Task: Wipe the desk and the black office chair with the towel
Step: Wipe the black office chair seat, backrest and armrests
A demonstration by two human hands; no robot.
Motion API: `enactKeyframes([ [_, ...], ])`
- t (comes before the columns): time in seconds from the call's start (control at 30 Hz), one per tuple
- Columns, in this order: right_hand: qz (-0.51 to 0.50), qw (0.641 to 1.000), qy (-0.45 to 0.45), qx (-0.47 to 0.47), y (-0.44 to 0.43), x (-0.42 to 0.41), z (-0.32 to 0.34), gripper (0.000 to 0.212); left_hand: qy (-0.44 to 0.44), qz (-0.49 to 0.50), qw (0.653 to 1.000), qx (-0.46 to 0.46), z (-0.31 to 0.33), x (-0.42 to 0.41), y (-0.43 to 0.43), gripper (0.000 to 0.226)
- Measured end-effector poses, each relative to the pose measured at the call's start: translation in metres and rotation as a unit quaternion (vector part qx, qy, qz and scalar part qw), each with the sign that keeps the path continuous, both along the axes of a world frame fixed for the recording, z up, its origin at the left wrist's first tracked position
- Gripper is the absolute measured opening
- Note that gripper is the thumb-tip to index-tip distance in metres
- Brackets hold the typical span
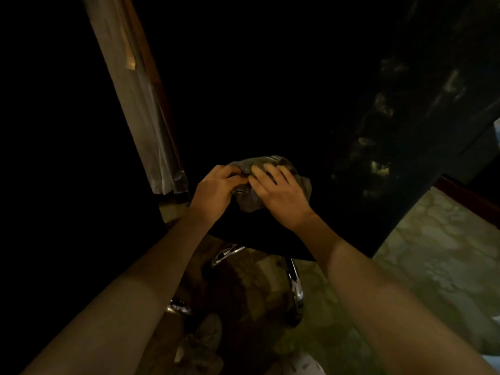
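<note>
**Towel gathered on the seat**

A tight wad, firm pressure and overlapping strokes would serve best. The left grip (pixel 216 190) curls into the towel (pixel 250 203), pinching its edge; just right, the right grip (pixel 281 194) lies spread flat on top, the black office chair (pixel 257 239) beneath both.

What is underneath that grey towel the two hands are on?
The towel lies bunched on the seat of the black office chair, its chrome legs showing below. The patch directly beneath the cloth is covered, and darkness hides detail.
</note>
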State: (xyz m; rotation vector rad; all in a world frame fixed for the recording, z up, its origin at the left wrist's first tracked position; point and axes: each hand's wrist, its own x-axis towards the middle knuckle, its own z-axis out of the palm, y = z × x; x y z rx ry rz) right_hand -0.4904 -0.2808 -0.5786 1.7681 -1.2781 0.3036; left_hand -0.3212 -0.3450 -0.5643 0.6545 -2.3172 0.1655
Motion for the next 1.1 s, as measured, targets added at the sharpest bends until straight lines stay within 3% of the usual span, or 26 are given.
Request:
enactKeyframes([
  [0.13, 0.023, 0.999, -0.022, 0.020, 0.003, -0.002, -0.052, 0.036, -0.089, 0.010, 0.996, 0.009, -0.042, 0.001, 0.000, 0.041],
  [0.2, 0.010, 0.997, -0.048, 0.064, 0.009, 0.000, -0.081, 0.035, -0.184, 0.030, 0.978, 0.090, -0.059, -0.006, 0.006, 0.039],
  [0.33, -0.088, 0.953, -0.098, 0.273, 0.029, 0.010, -0.127, 0.042, -0.395, 0.110, 0.862, 0.298, -0.094, -0.030, 0.033, 0.036],
  [0.4, -0.118, 0.936, -0.121, 0.308, 0.041, 0.009, -0.139, 0.043, -0.424, 0.101, 0.848, 0.303, -0.106, -0.036, 0.046, 0.036],
  [0.47, -0.118, 0.937, -0.123, 0.306, 0.048, 0.001, -0.136, 0.041, -0.417, 0.086, 0.863, 0.272, -0.106, -0.039, 0.050, 0.035],
  [0.53, -0.115, 0.944, -0.117, 0.287, 0.054, -0.007, -0.120, 0.025, -0.397, 0.083, 0.878, 0.256, -0.095, -0.042, 0.050, 0.035],
  [0.67, -0.094, 0.948, -0.157, 0.259, 0.064, -0.014, -0.079, 0.028, -0.379, 0.088, 0.898, 0.205, -0.058, -0.049, 0.058, 0.035],
  [0.77, -0.098, 0.953, -0.149, 0.245, 0.080, -0.018, -0.042, 0.027, -0.334, 0.093, 0.931, 0.112, -0.020, -0.052, 0.074, 0.029],
  [0.83, -0.102, 0.955, -0.132, 0.245, 0.088, -0.020, -0.020, 0.046, -0.321, 0.086, 0.940, 0.080, 0.004, -0.053, 0.084, 0.031],
  [0.9, -0.109, 0.955, -0.148, 0.234, 0.101, -0.023, 0.000, 0.059, -0.347, 0.083, 0.927, 0.120, 0.029, -0.054, 0.097, 0.039],
  [1.1, -0.136, 0.958, -0.134, 0.213, 0.142, -0.028, 0.081, 0.061, -0.301, 0.063, 0.951, 0.032, 0.102, -0.058, 0.130, 0.042],
])
